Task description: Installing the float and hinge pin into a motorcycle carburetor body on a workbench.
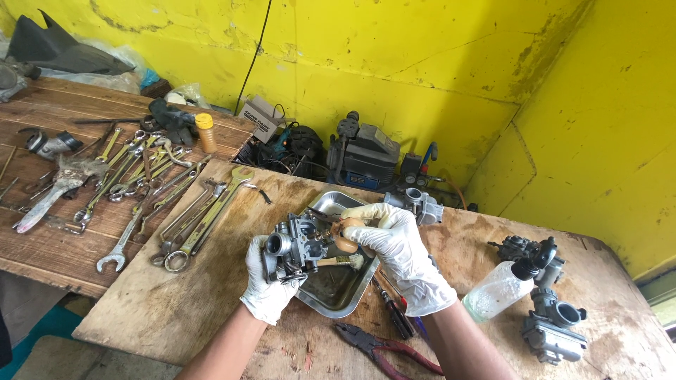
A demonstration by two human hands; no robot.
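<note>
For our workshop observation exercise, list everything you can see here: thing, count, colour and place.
grey metal carburettor: one, held over tray
shiny steel tray: one, table centre
small wooden-handled brush: one, over tray
silver spanners: many, left
red-handled pliers: one, near edge
clear plastic bottle: one, black cap, right
spare grey carburettors: several, right and behind tray
wooden table: one, brown
left hand: white glove, grips carburettor
right hand: white glove, on carburettor top

At my nine o'clock, wrenches (134,184) lie spread over the plank bench (42,239); an amber-capped bottle (205,132) stands at eleven. At twelve I see a dark compressor (362,156) against the yellow wall (394,63). Three o'clock: clear spray bottle (501,290), touching two grey carburetors (553,327). Six o'clock: red-handled pliers (384,346) on the plywood sheet (176,309).
</note>
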